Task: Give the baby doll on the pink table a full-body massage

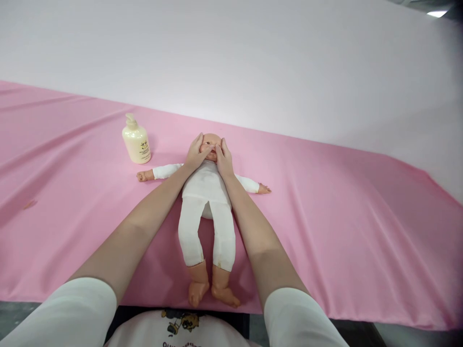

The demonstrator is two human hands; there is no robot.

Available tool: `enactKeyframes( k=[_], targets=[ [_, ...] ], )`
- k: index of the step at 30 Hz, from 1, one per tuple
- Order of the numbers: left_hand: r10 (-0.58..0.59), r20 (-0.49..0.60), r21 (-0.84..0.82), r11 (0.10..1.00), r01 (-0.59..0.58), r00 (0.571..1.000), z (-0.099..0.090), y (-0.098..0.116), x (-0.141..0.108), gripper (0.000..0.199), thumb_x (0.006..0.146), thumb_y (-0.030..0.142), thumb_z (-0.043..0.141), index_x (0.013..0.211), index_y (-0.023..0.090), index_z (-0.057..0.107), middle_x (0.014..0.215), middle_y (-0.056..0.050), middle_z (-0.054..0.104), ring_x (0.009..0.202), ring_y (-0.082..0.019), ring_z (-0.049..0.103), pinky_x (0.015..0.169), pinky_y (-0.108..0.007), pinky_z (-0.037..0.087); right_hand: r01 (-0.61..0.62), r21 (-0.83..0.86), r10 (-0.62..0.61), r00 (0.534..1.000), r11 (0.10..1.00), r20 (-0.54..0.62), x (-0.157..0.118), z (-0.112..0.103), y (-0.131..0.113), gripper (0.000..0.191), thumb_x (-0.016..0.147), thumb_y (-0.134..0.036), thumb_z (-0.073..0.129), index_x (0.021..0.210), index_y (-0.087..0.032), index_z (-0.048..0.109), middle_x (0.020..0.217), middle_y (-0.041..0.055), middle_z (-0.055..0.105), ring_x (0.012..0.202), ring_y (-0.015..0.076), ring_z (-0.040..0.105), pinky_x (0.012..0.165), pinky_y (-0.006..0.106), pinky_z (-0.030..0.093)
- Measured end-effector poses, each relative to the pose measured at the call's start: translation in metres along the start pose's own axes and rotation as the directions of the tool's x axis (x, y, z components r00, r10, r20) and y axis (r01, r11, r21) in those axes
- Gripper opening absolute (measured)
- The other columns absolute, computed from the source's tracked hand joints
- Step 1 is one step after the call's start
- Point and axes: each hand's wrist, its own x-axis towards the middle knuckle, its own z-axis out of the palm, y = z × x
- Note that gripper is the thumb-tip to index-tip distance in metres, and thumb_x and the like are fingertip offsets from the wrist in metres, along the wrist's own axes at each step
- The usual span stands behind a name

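Note:
A baby doll (207, 180) with a white cloth body lies on its back, its head away from me and its bare feet near the table's front edge. My left hand (197, 152) cups the left side of the doll's head, the thumb lying across its cheek. On the other side, my right hand (224, 156) holds the head in the same way, its thumb beside the doll's nose and mouth. Between my two thumbs, part of the doll's face shows. The doll's arms stretch out to both sides beyond my forearms.
A cream pump bottle (136, 142) stands upright beyond the doll's outstretched arm on the left. Pink cloth (325, 217) with soft folds covers the table. A plain white wall or panel (231, 62) rises behind it. A small pale scrap (30, 205) lies at far left.

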Motion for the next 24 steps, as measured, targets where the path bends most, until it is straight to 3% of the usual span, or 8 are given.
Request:
enactKeyframes(
  k=[2,6,9,12,16,18,24],
  targets=[
    [0.029,-0.001,-0.001,1.0,-0.029,1.0,0.0001,-0.0015,0.0005,0.089,0.086,0.078,0.059,0.153,0.021,0.049,0.164,-0.017,0.042,0.155,-0.033,0.036,0.131,-0.05,0.023,-0.021,0.0,0.021,1.0,1.0,-0.009,-0.0002,0.0003,-0.0006,0.109,0.082,-0.089,0.047,0.164,-0.019,0.03,0.173,0.0063,0.025,0.163,0.0247,0.02,0.136,0.043,0.014],
    [0.103,0.007,-0.005,0.995,-0.103,0.995,-0.0002,-0.0035,0.0009,0.078,0.088,0.081,0.052,0.143,0.026,0.062,0.162,-0.013,0.046,0.154,-0.033,0.038,0.13,-0.052,0.024,0.094,-0.014,-0.093,0.994,0.995,0.064,-0.0032,-0.0022,-0.0055,0.089,0.089,-0.084,0.043,0.157,-0.026,0.046,0.17,0.0007,0.035,0.163,0.0204,0.017,0.136,0.042,0.011],
    [0.098,0.011,0.006,0.995,-0.099,0.995,-0.0005,-0.0047,0.0007,0.077,0.089,0.08,0.051,0.141,0.025,0.064,0.163,-0.014,0.044,0.154,-0.033,0.038,0.13,-0.052,0.024,0.116,-0.009,-0.114,0.989,0.993,0.093,-0.0044,-0.0039,-0.0072,0.081,0.091,-0.081,0.044,0.151,-0.029,0.054,0.168,-0.0012,0.039,0.164,0.0197,0.015,0.136,0.043,0.01],
    [0.083,0.009,0.021,0.996,-0.083,0.997,-0.0002,-0.0063,0.0005,0.079,0.089,0.078,0.053,0.146,0.024,0.059,0.164,-0.015,0.042,0.154,-0.033,0.038,0.13,-0.052,0.025,0.089,0.004,-0.089,0.994,0.996,0.071,-0.0028,-0.0034,-0.0047,0.087,0.087,-0.083,0.048,0.154,-0.028,0.05,0.17,-0.0005,0.033,0.164,0.021,0.015,0.136,0.044,0.01],
    [0.072,0.002,0.024,0.997,-0.072,0.997,0.0005,-0.0082,0.0007,0.087,0.089,0.076,0.055,0.155,0.019,0.048,0.164,-0.018,0.041,0.155,-0.032,0.037,0.131,-0.051,0.023,0.013,0.026,-0.013,1.0,1.0,0.023,-0.0004,-0.0015,-0.0009,0.103,0.083,-0.085,0.052,0.163,-0.023,0.034,0.173,0.0038,0.025,0.163,0.0239,0.021,0.136,0.045,0.011],
    [0.08,-0.001,0.029,0.996,-0.08,0.997,0.0005,-0.0086,0.0011,0.085,0.089,0.076,0.055,0.154,0.021,0.05,0.164,-0.018,0.042,0.154,-0.032,0.038,0.131,-0.052,0.024,-0.004,0.034,0.003,1.0,0.999,0.019,-0.0007,-0.0013,-0.0012,0.104,0.083,-0.085,0.051,0.163,-0.023,0.033,0.173,0.0043,0.025,0.163,0.0243,0.022,0.136,0.045,0.012],
    [0.169,0.018,0.05,0.984,-0.17,0.985,-0.0016,-0.0082,0.003,0.068,0.093,0.075,0.049,0.137,0.026,0.067,0.159,-0.014,0.048,0.151,-0.032,0.041,0.129,-0.053,0.027,0.115,0.035,-0.118,0.987,0.993,0.107,-0.0034,-0.0032,-0.0055,0.08,0.089,-0.08,0.046,0.15,-0.03,0.054,0.169,-0.0029,0.037,0.164,0.0185,0.013,0.136,0.04,0.008]
  ],
)
